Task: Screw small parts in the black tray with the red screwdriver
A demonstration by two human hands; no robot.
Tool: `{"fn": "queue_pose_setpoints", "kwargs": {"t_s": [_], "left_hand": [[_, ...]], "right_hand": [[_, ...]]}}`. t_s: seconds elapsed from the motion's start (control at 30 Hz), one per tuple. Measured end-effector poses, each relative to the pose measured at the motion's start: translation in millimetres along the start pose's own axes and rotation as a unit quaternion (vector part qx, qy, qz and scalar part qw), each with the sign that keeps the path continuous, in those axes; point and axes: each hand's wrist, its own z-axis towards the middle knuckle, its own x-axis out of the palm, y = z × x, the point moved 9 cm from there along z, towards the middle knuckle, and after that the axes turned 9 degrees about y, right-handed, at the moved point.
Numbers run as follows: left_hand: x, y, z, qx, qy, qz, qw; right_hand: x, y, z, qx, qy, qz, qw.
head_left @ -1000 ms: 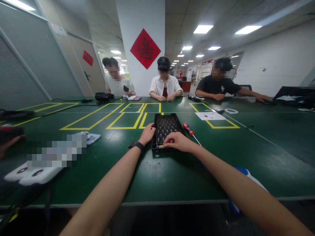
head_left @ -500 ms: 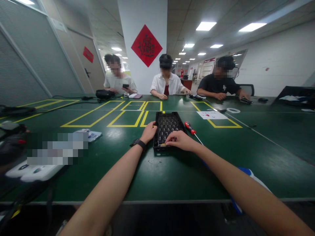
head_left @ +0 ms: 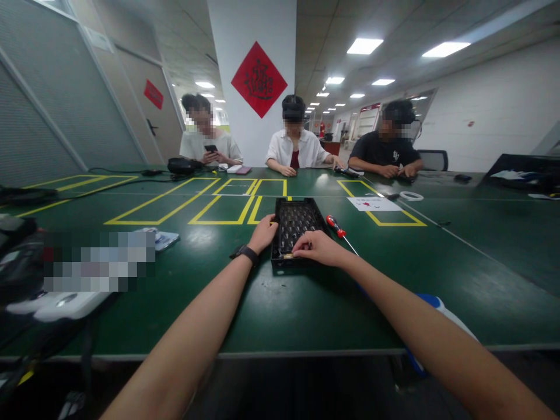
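A shallow black open case [head_left: 275,256] lies on the green table in front of me, with rows of small light-coloured parts inside it. My left hand [head_left: 264,232] holds the case by its left side wall, fingertips over the rim. At the near inner edge of the case lies a small tan piece [head_left: 287,255]. The fingers of my right hand [head_left: 315,246] are pinched at the right end of this piece; the fingertips partly hide it. A screwdriver [head_left: 336,227] with a red and black handle lies just right of the case.
Yellow tape outlines [head_left: 219,223] mark the green table [head_left: 280,315]. A white sheet [head_left: 374,203] and a tape-like ring [head_left: 412,196] lie to the right. White devices [head_left: 74,303] and cables are at left. Three people sit across the table, one holding a phone [head_left: 211,149].
Both my hands stay at the case, and my right fingers remain at the tan piece with hardly any shift. Across the table, the person at right has drawn their hands together.
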Motion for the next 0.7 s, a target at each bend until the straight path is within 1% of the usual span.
{"fn": "queue_pose_setpoints", "kwargs": {"t_s": [0.13,0.5,0.7], "left_hand": [[0.6,-0.4,0.1,-0.002,0.006,-0.003,1.0],[-1.2,-2.1,-1.8,-0.001,0.002,0.006,1.0],[-0.6,-1.5,-0.9,-0.001,0.001,0.01,1.0]], "right_hand": [[-1.9,0.8,-0.2,0.003,-0.008,-0.005,1.0],[2.1,-1.2,0.7,-0.002,0.012,-0.004,1.0],[-1.1,1.3,0.5,-0.011,-0.004,-0.011,1.0]]}}
